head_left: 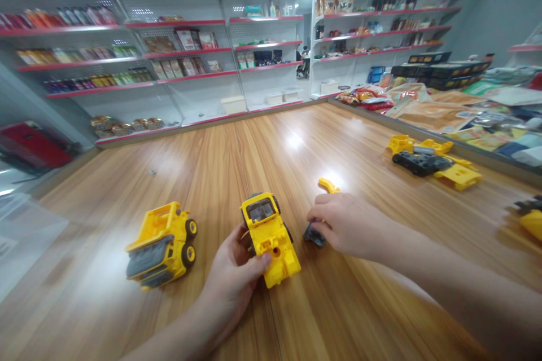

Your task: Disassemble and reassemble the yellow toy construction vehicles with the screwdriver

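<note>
My left hand (235, 271) is closed around a yellow toy construction vehicle (275, 248), its thumb on the rear part beside a round hole. The dark-windowed cab points away from me, and dark wheels show at its sides. To the right, my right hand (334, 223) pinches a dark grey toy part (314, 234) at the table surface. A curved yellow piece (328, 185) sticks out beyond my knuckles; whether it joins the grey part is hidden by the hand. A yellow toy dump truck (163, 245) with a grey front stands left of my left hand.
On the wooden table (212, 163), a partly dismantled yellow and black toy vehicle (432, 161) lies at the right. Another yellow toy (531, 217) is cut off by the right edge. A tiny metallic piece (153, 171) lies far left. Packaged goods (436, 113) and stocked shelves stand beyond.
</note>
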A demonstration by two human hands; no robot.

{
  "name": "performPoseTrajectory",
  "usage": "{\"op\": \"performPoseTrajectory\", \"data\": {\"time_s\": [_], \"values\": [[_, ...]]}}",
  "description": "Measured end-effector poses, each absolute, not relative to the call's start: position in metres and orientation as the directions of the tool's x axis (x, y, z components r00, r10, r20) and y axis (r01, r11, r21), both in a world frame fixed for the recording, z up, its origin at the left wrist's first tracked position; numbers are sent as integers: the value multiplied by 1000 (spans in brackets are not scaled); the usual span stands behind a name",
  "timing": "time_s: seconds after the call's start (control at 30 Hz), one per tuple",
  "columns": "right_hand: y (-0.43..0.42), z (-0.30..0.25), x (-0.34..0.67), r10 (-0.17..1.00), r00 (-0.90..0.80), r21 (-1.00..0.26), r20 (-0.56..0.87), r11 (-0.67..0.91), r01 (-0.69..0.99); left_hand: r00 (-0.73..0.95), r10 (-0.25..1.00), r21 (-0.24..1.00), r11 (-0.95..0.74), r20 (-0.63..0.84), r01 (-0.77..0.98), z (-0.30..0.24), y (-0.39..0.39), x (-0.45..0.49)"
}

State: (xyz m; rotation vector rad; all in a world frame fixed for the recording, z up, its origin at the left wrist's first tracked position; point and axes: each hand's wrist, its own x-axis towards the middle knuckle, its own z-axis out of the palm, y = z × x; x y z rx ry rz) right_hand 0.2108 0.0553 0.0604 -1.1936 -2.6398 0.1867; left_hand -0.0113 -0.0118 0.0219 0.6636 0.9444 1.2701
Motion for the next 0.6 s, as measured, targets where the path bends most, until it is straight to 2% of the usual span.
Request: {"op": "performPoseTrajectory", "data": {"time_s": [0.1,0.6], "values": [[54,58,210,738,-669,-196,96,672,714,24,971,842,217,-237,-494,23,-11,-11],[56,44,211,685,-724,-75,83,729,681,28,965,821,237,-261,-520,22,-13,-13]]}}
